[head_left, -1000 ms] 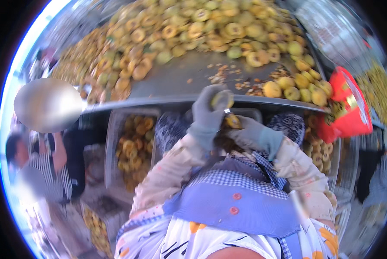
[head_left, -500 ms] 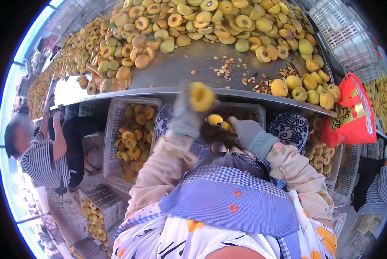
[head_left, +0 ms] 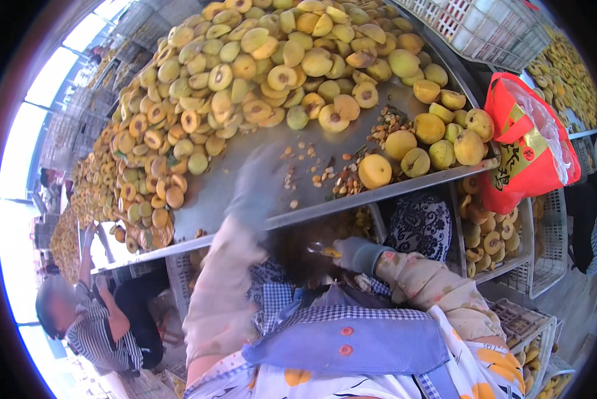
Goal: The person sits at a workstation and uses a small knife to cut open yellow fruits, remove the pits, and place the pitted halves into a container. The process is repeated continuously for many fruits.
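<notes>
My left hand (head_left: pixel 257 181), in a pale glove and smeared by motion, reaches over the metal table (head_left: pixel 212 196). What its fingers do or hold cannot be made out. Beyond it lies a big heap of halved yellow-green stone fruit (head_left: pixel 258 80), like apricots or peaches. Scattered kernels or stones (head_left: pixel 298 169) lie just right of it. My right hand (head_left: pixel 356 255), gloved in grey-blue, is low in front of my apron, below the table edge. It is closed round the yellow handle of a small tool (head_left: pixel 323 250) with a shiny metal end.
Whole and cut fruit (head_left: pixel 415 149) sit at the table's right corner beside a red bag (head_left: pixel 528 143). Crates of fruit halves (head_left: pixel 491 239) stand under the table. A raised metal rim (head_left: pixel 311 214) edges the table. Another person (head_left: pixel 89 319) sits at the left.
My left hand has moved forward and left over the table; the fruit half seen in it earlier no longer shows. My right hand has shifted slightly down and left. The view has turned right.
</notes>
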